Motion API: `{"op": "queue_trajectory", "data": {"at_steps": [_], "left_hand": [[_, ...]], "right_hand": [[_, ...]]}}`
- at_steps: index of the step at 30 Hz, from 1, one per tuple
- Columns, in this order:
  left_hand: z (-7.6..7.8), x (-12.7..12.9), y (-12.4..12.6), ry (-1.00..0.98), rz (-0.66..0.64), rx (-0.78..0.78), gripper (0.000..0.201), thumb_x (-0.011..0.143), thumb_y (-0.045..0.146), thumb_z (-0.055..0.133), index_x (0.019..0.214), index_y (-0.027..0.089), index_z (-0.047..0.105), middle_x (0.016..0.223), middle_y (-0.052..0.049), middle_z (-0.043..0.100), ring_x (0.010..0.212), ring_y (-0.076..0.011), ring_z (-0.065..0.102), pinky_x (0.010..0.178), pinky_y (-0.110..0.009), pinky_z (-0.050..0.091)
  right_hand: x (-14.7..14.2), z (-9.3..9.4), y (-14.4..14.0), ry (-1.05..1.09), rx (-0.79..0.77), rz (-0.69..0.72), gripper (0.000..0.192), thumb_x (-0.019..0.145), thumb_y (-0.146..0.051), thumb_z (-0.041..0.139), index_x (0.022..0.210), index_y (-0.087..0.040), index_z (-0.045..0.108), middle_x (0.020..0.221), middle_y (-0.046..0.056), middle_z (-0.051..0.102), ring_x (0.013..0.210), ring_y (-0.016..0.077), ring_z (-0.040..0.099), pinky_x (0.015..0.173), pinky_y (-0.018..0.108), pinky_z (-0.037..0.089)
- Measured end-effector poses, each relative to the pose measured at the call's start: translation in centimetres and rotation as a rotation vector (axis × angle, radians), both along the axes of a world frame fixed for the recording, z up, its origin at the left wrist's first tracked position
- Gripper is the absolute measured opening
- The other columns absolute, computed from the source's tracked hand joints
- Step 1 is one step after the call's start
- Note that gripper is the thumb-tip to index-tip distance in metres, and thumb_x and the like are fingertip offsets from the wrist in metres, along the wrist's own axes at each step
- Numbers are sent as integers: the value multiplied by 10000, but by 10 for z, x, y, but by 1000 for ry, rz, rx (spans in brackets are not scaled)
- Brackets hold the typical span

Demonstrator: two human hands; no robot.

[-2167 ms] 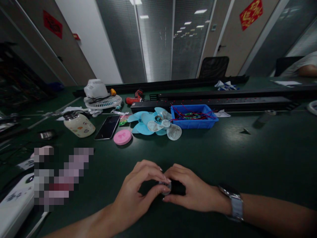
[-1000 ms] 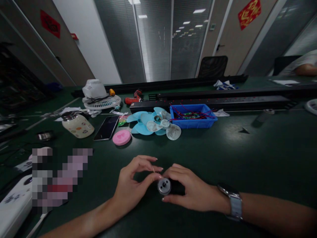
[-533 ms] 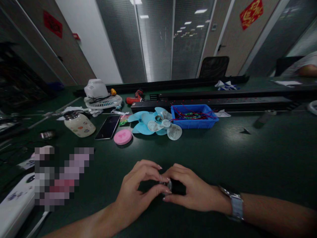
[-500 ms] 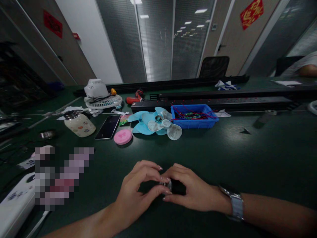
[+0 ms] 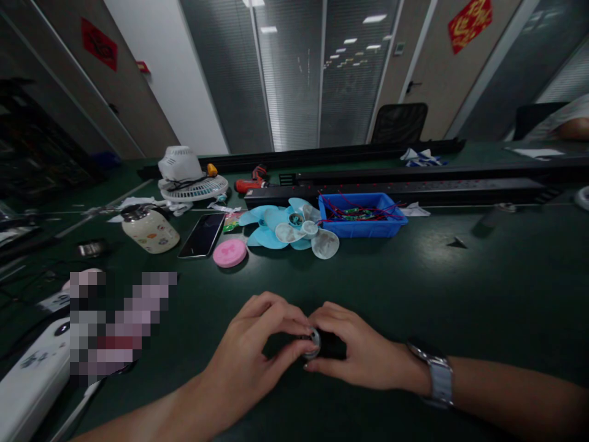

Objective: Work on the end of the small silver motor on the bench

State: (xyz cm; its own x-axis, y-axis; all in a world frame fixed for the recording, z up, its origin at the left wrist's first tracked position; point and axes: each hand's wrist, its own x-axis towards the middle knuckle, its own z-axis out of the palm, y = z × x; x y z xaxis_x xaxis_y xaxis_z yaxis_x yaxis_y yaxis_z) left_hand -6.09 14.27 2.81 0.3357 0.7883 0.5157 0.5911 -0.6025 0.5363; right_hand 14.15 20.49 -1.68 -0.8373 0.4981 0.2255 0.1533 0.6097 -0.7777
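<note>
My right hand [image 5: 354, 347], with a watch on its wrist, holds a small black cylinder [image 5: 332, 346] between thumb and fingers. The cylinder's silvery round end [image 5: 315, 344] faces my left hand [image 5: 264, 337]. My left thumb and fingertips are pinched together right at that end; whatever is between them is too small and covered to name. Both hands are low over the dark green table, close in front of me. Beyond them lie light blue fan blades [image 5: 263, 236] with a translucent fan blade [image 5: 326, 244] on top.
Behind the hands are a pink round case [image 5: 230, 253], a phone [image 5: 201, 236], a cream bottle [image 5: 154, 232] and a blue bin [image 5: 368, 229] of wired boards. Farther back are a white fan [image 5: 181, 169], a red power drill [image 5: 248, 185] and long black rails [image 5: 414, 191]. A person sits at far right.
My left fingers have shifted slightly at the cylinder's end, and its silvery face now shows more. The right hand stays almost in place.
</note>
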Motion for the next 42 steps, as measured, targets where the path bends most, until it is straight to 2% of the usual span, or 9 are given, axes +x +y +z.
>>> {"op": "queue_trajectory", "data": {"at_steps": [11,25,31,42], "left_hand": [[-3,0,-2,6,-50,22,224,788,93,733,979,185,661,905,-19,704,886,-162,633,769,-270,528],[-6,-3,-1,99,-29,23,234,844,140,685,1059,215,632,998,-44,640,936,-166,613,776,-272,525],[-7,-3,1,91,-63,30,248,862,140,661,1097,205,612,1028,-50,671,1014,-183,609,836,-293,525],[-9,-3,2,17,-82,-44,285,831,91,678,1089,200,624,1028,-51,669,1024,-182,604,856,-289,533]], "right_hand": [[0,0,-1,-1,-7,1,296,812,-339,732,1042,-196,612,989,13,644,919,159,552,809,291,420],[-1,2,0,-19,-5,4,306,820,-335,720,1071,-194,615,1003,19,646,921,166,552,811,306,424],[0,0,-1,-30,-4,-7,315,820,-363,715,1061,-182,622,1007,44,644,921,180,551,822,321,436],[0,-3,0,-27,6,-4,326,825,-374,712,1073,-186,614,997,35,634,929,174,546,822,314,434]]}}
